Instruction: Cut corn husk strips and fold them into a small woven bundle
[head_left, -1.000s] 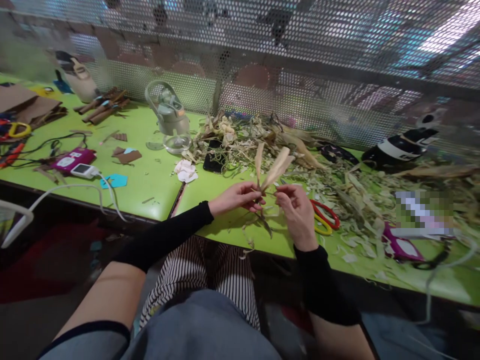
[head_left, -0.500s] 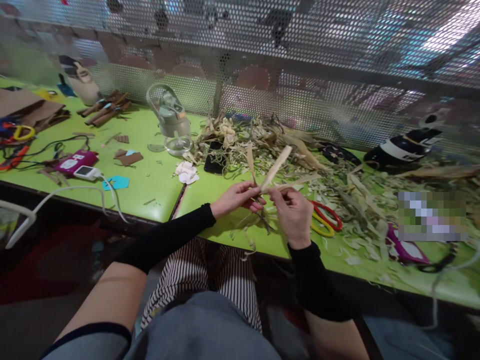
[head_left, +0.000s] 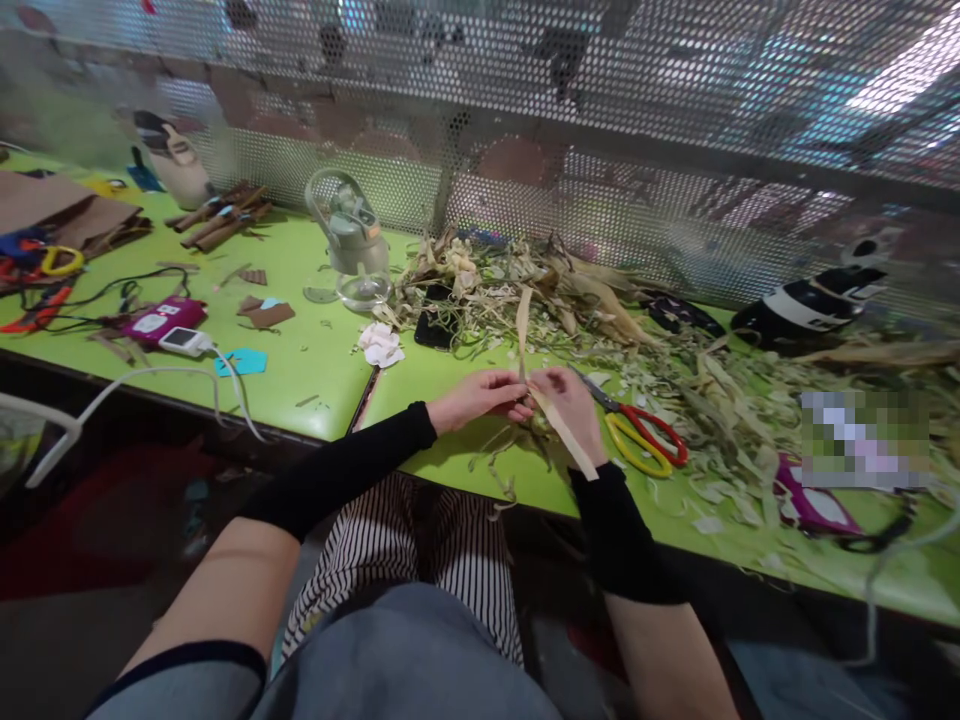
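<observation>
Pale, flat corn husk strips [head_left: 564, 432] meet between my two hands above the green table's front edge. My left hand [head_left: 486, 394] pinches them from the left, with one strip standing upright out of the grip. Fingertips of my right hand [head_left: 571, 400] close on the strips from the other side, and one strip lies back across that hand toward the black sleeve. Thin curled husk shreds [head_left: 501, 465] hang below the hands at the table edge. Scissors [head_left: 643, 436] with one red and one yellow handle rest just right of my right hand.
A heap of dried husks [head_left: 525, 270] spreads across the back and right. Beyond my left hand are crumpled tissue [head_left: 381, 344], a black phone [head_left: 435, 318] and a lidded bottle [head_left: 354, 240]. Purple devices with cables [head_left: 163, 320] lie left and right. A perforated metal screen [head_left: 375, 130] stands behind.
One strip that pointed up and right now lies folded down over my right hand. My right hand has turned and moved slightly left, baring the scissors' blades.
</observation>
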